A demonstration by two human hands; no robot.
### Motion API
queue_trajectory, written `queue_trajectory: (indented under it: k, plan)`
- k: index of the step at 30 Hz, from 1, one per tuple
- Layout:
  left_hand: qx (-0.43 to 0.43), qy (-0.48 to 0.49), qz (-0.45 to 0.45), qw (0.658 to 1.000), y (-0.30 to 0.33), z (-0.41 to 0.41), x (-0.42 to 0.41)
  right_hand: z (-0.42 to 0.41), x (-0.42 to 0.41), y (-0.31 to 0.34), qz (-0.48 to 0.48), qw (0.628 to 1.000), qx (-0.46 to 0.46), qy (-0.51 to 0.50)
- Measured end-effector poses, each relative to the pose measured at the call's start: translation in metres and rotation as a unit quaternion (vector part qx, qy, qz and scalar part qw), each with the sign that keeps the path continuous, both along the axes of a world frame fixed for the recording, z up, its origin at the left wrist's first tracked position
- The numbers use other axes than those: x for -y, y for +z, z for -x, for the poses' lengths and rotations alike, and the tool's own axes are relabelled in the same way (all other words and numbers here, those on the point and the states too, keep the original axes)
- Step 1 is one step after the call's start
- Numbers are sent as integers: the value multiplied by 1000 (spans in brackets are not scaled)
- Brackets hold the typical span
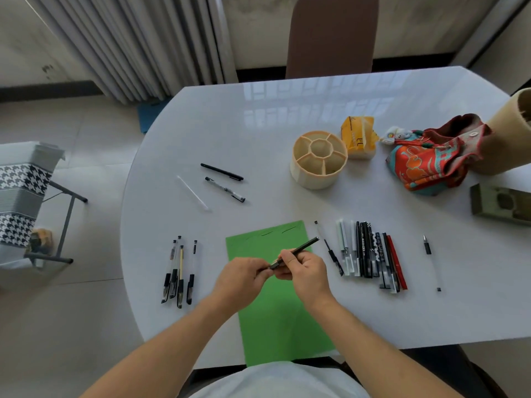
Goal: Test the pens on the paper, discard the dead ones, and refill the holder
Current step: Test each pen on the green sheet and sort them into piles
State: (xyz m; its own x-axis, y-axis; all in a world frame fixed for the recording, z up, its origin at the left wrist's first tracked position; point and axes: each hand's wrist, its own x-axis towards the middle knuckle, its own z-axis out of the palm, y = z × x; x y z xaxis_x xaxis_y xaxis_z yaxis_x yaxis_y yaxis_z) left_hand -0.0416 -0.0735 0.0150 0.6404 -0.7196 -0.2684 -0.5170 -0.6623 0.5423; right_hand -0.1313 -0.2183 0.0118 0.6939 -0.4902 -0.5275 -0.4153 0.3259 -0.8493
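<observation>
Well left of the hands, on the white surface [201, 133]: a group of four pens [179, 272] lying roughly parallel. Beyond the left hand and further away: a thin white refill [192, 192], a clear pen [225, 189] and a capped black pen [221, 172], apart from one another. Directly beneath both hands: the green paper [275, 317], with faint short strokes near its far edge. Left hand [244, 280], fingers curled, pinching the near end of a dark pen [296, 251], possibly its cap or tip; too blurred to say which. Right hand [306, 272] gripping the barrel of the same pen, the far end angled up and away to the right. Just right of the right hand: a loose slim pen [333, 257], then a tight row of pens [370, 254], black, white and red, touching side by side. Further right, alone: a thin clear pen [432, 262]. Well beyond the right hand: the round cream holder [319, 159], compartments mostly bare. Likely risks: a jerked cap sending the pen into the packed row and mixing tested with untested; groups so alike that dead pens get returned to the holder; ink smearing on fingers if the tip is the pinched end.
</observation>
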Motion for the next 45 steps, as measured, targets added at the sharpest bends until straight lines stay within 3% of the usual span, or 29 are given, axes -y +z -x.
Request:
queue_trajectory:
  k: [7,10,12,17,23,32,38,45]
  plan:
    - [92,0,-25,995,-1,-3,-3,-12,-15,2,-23,998,-25,-52]
    - [107,39,-50,992,-6,-4,-20,-18,-4,0,-33,991,-57,-118]
    - [107,80,-65,989,-12,-8,-50,-18,27,-2,15,984,-81,-156]
    - [81,72,-18,994,-26,-13,-82,-23,52,-12,113,989,-77,-47]
    - [65,-6,-7,998,-39,0,-58,-51,4,-19,126,991,-17,32]
    - [23,12,-23,999,-45,3,-60,-66,-11,-28,283,945,-4,165]
    - [23,18,-17,999,-44,1,-60,-68,-5,-30,339,934,-2,113]
    - [23,31,-15,999,-40,-1,-57,-56,4,-19,249,966,-9,69]
